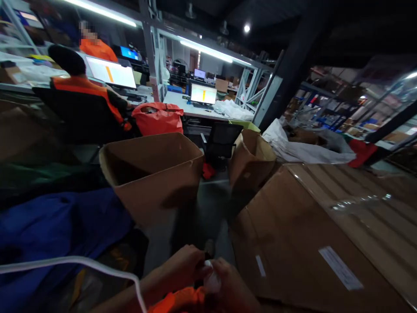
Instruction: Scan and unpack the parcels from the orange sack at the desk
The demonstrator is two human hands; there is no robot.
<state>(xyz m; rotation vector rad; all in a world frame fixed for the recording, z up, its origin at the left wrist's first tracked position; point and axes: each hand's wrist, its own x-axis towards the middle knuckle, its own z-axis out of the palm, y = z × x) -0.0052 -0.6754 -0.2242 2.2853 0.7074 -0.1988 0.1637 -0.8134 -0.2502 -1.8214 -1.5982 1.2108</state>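
Observation:
Low in the view and close to my body, my left hand point(190, 258) and my right hand point(226, 274) meet with fingers closed. Between them is a small crumpled white piece point(212, 281), thin and partly see-through; whether it is plastic or tissue I cannot tell. Both hands pinch it, the left at its upper end, the right along its side. Orange cloth point(179, 300) shows just below the hands. A white cable point(74, 260) runs across the lower left, passing in front of my left forearm.
A tall open carton point(163, 191) stands ahead, a narrower open carton point(249, 167) beyond it. A large taped box point(280, 234) fills the right side. Blue sacks point(65, 221) lie at left. A seated person point(81, 87) faces a monitor; an office chair point(223, 141) stands by the desks.

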